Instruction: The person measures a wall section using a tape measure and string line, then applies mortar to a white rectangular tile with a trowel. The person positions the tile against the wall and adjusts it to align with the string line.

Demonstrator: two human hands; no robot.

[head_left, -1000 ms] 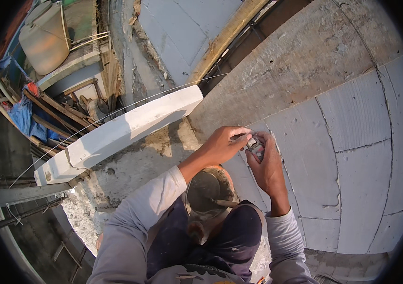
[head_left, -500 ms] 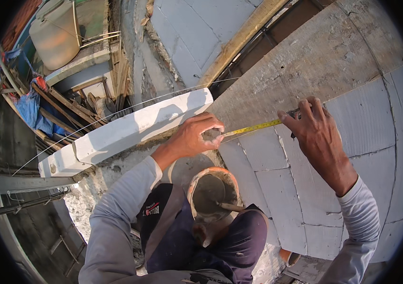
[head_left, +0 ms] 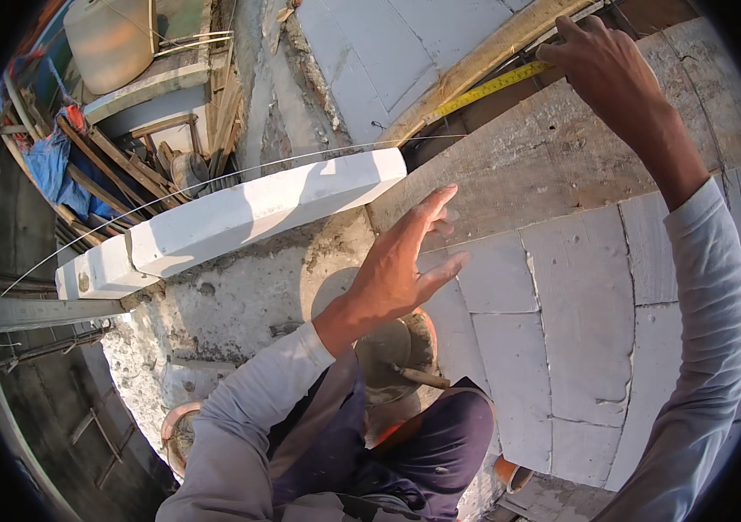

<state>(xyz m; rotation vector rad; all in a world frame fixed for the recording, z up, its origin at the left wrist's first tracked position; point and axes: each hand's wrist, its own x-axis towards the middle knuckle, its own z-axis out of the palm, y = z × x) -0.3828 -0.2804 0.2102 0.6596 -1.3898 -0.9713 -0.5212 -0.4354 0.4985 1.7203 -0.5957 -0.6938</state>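
Observation:
My right hand [head_left: 601,65] is closed round a tape measure at the upper right, its case mostly hidden under my fingers. The pulled-out yellow blade [head_left: 490,86] runs from it down-left along the wooden beam [head_left: 466,65], over the dark gap beside a wide weathered plank [head_left: 553,165]. My left hand [head_left: 397,261] hovers in the middle, thumb and fingers apart, holding nothing. Just beyond it lies a row of white blocks [head_left: 266,204] with a string [head_left: 214,181] stretched along it. Partly behind my left wrist stands a bucket [head_left: 427,344] of grey mortar with a wooden-handled tool [head_left: 423,377] in it.
To the right rises a wall of pale blocks [head_left: 579,304] with dark joints. Another orange-rimmed container [head_left: 177,435] is by my left forearm, and a small orange pot [head_left: 512,474] sits low right. Planks and blue sheeting [head_left: 53,170] lie at the far left, below a large tank [head_left: 110,43].
My left hand has let go of the tape's end and opened, moving down a little. My right hand has carried the tape measure up and away, its blade now over the gap.

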